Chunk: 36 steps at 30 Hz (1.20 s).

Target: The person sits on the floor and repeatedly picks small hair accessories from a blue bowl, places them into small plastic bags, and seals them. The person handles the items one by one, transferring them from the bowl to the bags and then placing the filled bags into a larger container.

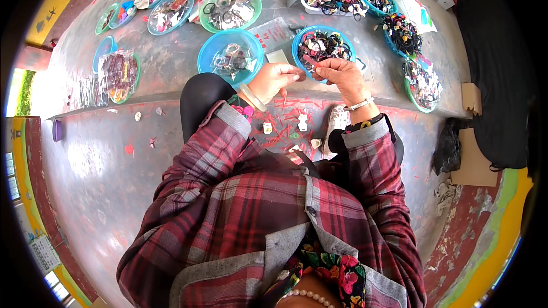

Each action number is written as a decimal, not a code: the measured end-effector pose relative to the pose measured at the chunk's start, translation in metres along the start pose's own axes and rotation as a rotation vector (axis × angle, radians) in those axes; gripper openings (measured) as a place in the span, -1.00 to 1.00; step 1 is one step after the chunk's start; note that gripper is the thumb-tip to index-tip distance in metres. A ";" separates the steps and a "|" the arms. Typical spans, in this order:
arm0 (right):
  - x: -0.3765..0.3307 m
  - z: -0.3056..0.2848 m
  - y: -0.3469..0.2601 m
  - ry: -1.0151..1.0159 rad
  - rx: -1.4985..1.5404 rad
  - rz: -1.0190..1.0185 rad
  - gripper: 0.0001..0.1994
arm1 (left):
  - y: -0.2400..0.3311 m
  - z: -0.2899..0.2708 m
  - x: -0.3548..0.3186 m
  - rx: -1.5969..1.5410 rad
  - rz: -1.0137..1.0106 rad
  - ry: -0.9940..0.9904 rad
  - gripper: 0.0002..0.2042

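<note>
My left hand is held out in front with its fingertips pinched together; whatever lies between them is too small to make out. Just to its right, my right hand pinches a pinkish-red strip between thumb and fingers. Behind that hand stands a blue basin heaped with dark and coloured hair ties. Left of it, near my left wrist, another blue basin holds clear bags of hair ties.
Several more basins of bagged goods, such as a green basin, stand farther back on the raised grey ledge. Red scraps and small white cards litter the lower floor by my shoe. A cardboard box stands at right.
</note>
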State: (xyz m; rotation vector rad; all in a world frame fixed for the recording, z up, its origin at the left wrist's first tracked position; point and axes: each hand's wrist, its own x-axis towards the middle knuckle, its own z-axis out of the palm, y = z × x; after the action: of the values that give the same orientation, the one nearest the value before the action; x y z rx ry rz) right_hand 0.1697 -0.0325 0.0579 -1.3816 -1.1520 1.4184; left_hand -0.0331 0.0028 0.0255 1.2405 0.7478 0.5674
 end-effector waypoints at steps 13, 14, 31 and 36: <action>-0.001 0.000 0.000 -0.119 -0.185 0.029 -0.89 | -0.004 -0.002 0.002 -0.122 -0.033 -0.134 -0.74; -0.001 0.000 0.000 -0.118 -0.217 0.025 -0.90 | -0.004 -0.002 0.002 -0.119 -0.033 -0.140 -0.74; -0.004 0.010 0.002 0.011 -0.693 -0.181 -0.77 | -0.009 0.001 0.001 -0.173 0.050 -0.209 -0.75; 0.000 0.007 0.010 -0.029 -0.452 -0.073 -0.81 | -0.010 0.002 0.003 -0.284 0.020 -0.142 -0.80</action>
State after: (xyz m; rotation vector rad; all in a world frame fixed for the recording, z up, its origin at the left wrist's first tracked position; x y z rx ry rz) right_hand 0.1635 -0.0349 0.0481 -1.6061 -1.5937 1.1713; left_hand -0.0298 0.0012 0.0155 1.0138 0.5156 0.5737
